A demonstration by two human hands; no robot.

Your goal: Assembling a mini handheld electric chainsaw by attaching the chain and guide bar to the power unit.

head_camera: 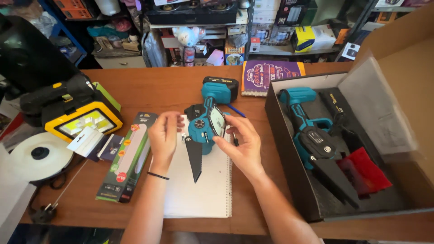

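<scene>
Small teal chainsaw point(205, 122) is held upright over a white notepad point(199, 190) at mid-table, black bar point(194, 158) pointing down toward the page, battery end away from the person. Left hand point(163, 138) is pressed against the motor side, fingers curled at the bar mount; what exactly is pinched cannot be told. Right hand point(242, 144) is closed on the round side guard point(218, 121), thumb and fingertips gripping its edge. For a clean job, the body is best steadied by the left hand while the guard is worked squarely; fingers are kept off the bar edge. Nearby: boxed lamp point(126, 158) left, open cardboard box point(289, 149) with a second saw point(312, 131) right.
</scene>
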